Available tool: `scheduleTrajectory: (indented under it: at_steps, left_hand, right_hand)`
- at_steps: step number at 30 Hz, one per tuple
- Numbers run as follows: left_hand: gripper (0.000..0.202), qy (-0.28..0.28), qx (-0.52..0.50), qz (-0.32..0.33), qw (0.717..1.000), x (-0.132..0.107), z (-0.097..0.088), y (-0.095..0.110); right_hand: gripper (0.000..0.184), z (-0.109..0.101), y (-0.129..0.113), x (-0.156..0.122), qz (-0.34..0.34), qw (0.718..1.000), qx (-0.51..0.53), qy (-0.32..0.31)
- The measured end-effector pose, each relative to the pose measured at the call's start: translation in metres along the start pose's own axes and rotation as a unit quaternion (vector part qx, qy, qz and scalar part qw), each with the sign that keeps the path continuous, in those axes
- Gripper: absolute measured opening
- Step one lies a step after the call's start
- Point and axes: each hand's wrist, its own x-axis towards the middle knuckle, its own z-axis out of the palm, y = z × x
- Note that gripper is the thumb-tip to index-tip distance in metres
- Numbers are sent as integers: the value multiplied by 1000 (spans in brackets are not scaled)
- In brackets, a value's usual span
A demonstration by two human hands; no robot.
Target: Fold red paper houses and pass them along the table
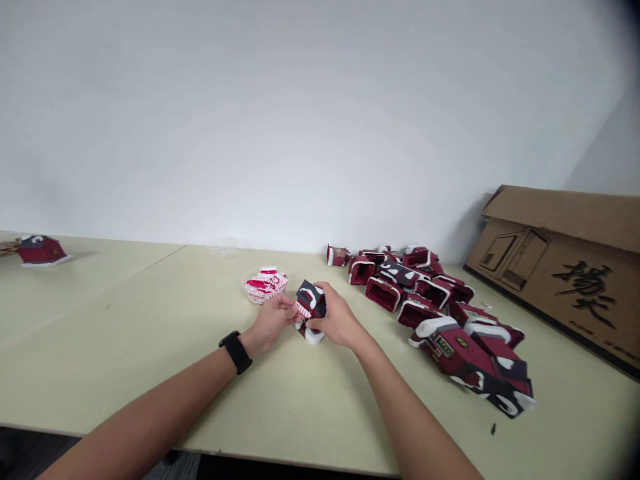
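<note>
Both of my hands meet over the middle of the table on a small red, black and white paper house box [311, 303]. My right hand [336, 320] wraps round its right side. My left hand [273, 321], with a black watch on the wrist, pinches a red-and-white striped piece [302, 311] against the box's left side. Just behind my hands stands a clear plastic bowl [265, 285] with several more striped pieces in it.
A heap of several similar red house boxes [430, 300] runs from the wall toward the table's right front. A flattened cardboard carton [560, 267] leans at the far right. One finished house [41, 251] sits at the far left. The table edge [280, 457] is near me.
</note>
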Motion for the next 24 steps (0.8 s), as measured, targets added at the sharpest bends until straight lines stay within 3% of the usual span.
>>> scheduleTrajectory:
  at_steps: [7, 12, 17, 20, 22, 24]
  left_hand:
    - [37, 33, -14, 13, 999, 1, 2, -2]
    - [45, 6, -14, 17, 1000, -2, 2, 0]
    - [45, -16, -19, 20, 999, 2, -1, -5]
    - [42, -12, 65, 69, 995, 4, -3, -4]
    - [40, 1, 162, 133, 978, 5, -4, -1]
    - [43, -20, 229, 170, 958, 4, -4, 2]
  right_hand:
    - [75, 1, 3, 0, -2, 1000, 0, 2]
    - [61, 2, 1, -1, -28, 1000, -1, 15]
    - [58, 4, 1, 0, -34, 999, -4, 26]
    - [56, 3, 0, 0, -18, 999, 4, 31]
    - [55, 0, -2, 0, -7, 1000, 20, 20]
    - [53, -4, -4, -1, -4, 999, 42, -9]
